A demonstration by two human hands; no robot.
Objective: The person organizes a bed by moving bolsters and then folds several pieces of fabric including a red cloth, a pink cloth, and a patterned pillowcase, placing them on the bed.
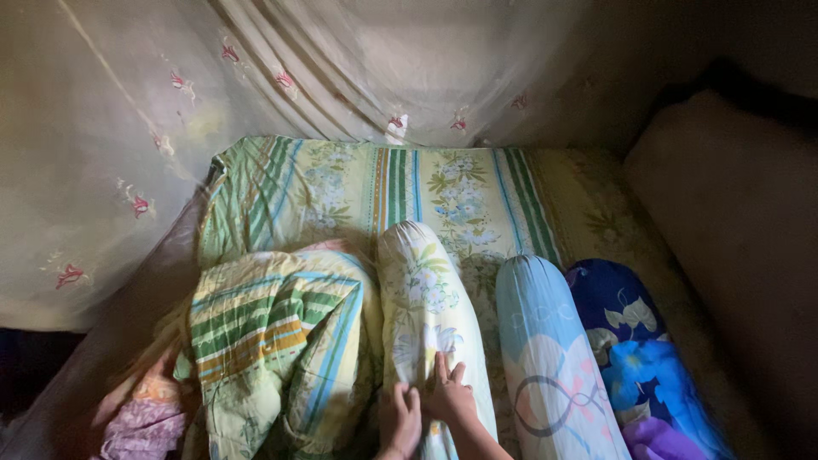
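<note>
We are looking down at a bed, both our hands resting low in the frame on a cream floral bolster [423,307]. Far out to the left of the hands a pink-flowered sheer curtain [94,162] is hanging, and nearer in, a pink and purple cloth [141,417] is lying bunched. Just left of our left hand [399,419] a green striped blanket [273,341] is sitting crumpled, its edge touching the bolster.

The left hand is lying at the seam between blanket and bolster, fingers curled inward — whether it is pinching any fabric we cannot tell. Our right hand [449,393] is pressing flat on the bolster's lower part, fingers spread and pointing away from us, holding nothing. The two hands are touching or nearly so.

The bolster is running lengthwise from the hands toward the curtain, on a striped floral sheet [443,183]. Just right of the hands a light blue bolster [545,358] is lying parallel — beside it, further right, a dark blue floral bolster [635,349].
</note>
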